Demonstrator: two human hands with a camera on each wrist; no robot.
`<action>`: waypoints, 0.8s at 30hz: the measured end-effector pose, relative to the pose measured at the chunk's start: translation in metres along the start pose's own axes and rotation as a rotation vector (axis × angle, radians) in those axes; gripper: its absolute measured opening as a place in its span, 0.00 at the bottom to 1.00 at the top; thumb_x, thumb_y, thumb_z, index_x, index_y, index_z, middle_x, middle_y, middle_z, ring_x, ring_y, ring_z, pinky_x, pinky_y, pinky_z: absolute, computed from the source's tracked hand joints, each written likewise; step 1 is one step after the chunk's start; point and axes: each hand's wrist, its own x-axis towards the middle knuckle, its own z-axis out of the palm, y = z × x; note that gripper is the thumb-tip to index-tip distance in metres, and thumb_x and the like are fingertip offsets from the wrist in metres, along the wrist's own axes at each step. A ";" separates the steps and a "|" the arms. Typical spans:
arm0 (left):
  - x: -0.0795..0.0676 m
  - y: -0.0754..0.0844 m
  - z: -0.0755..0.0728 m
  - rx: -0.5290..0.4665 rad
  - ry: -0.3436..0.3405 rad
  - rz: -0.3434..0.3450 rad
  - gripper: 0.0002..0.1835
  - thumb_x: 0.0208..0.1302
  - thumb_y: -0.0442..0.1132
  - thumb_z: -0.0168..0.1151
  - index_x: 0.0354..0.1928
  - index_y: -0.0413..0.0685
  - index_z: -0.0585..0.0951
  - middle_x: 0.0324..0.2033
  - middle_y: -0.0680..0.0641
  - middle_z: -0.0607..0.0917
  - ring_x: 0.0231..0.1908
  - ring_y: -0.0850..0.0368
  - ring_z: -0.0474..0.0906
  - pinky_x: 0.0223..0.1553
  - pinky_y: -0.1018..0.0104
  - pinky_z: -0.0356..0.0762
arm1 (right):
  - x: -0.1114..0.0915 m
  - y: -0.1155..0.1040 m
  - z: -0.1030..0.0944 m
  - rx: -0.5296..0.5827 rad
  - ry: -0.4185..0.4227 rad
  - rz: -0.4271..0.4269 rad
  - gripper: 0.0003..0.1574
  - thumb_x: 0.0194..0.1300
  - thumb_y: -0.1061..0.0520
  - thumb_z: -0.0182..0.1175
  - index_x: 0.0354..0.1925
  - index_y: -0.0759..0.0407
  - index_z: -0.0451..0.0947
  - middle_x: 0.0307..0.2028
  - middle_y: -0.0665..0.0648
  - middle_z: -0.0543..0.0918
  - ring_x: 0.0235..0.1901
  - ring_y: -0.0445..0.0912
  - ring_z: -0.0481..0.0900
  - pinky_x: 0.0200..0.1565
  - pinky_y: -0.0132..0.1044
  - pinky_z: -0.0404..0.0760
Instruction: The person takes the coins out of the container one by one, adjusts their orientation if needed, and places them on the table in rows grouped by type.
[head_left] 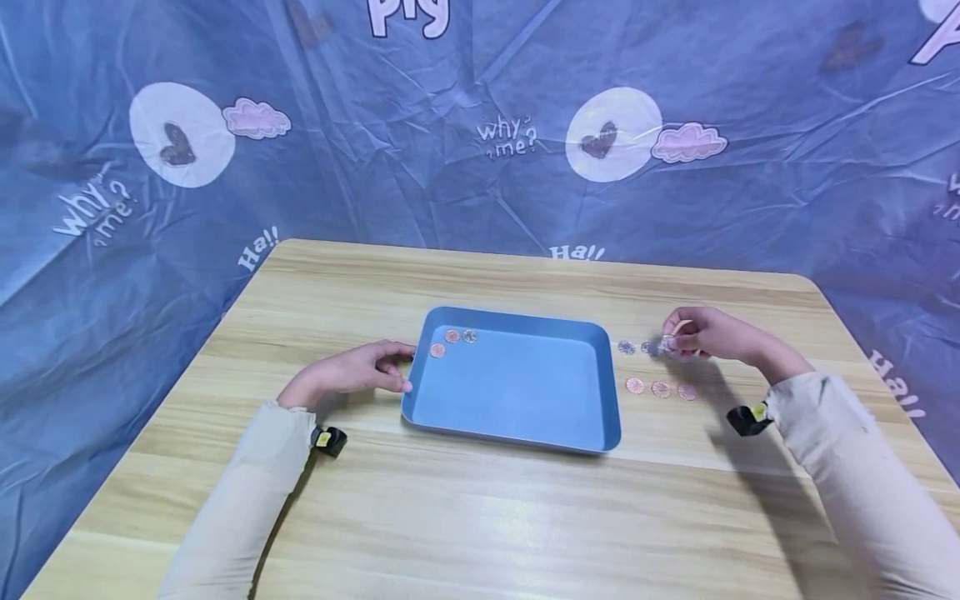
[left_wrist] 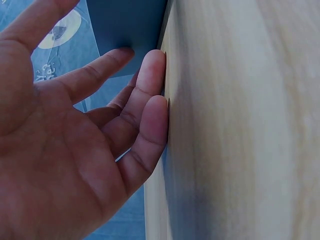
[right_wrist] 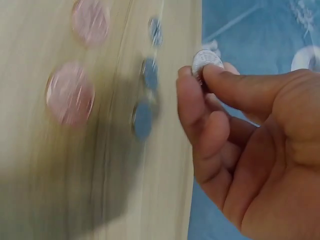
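Observation:
A shallow blue tray (head_left: 510, 437) rests on the table. Near its far left corner lie two copper-coloured coins (head_left: 438, 351) and one silver coin (head_left: 469, 336). My left hand (head_left: 363, 367) is at the tray's left wall, its fingers loosely bent; one fingertip touches the wall and others rest on the tabletop (left_wrist: 235, 125). To the tray's right, my right hand (right_wrist: 250, 130) pinches a silver coin (right_wrist: 206, 60) between thumb and fingers, raised above the table. Below it, silver coins (right_wrist: 143, 120) form a row, partly hidden by the hand in the head view.
Three copper-coloured coins (head_left: 661, 389) lie in a row nearer me, right of the tray. A blue printed cloth (head_left: 420, 167) hangs behind the wooden table (head_left: 450, 517). Each wrist carries a small black device (head_left: 748, 419).

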 end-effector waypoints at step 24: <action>0.000 -0.002 0.001 0.010 0.010 0.003 0.39 0.61 0.47 0.66 0.70 0.38 0.62 0.58 0.39 0.75 0.51 0.51 0.75 0.56 0.57 0.71 | -0.007 0.039 -0.009 -0.129 -0.009 0.178 0.16 0.69 0.62 0.53 0.45 0.77 0.67 0.23 0.53 0.79 0.21 0.40 0.77 0.25 0.31 0.77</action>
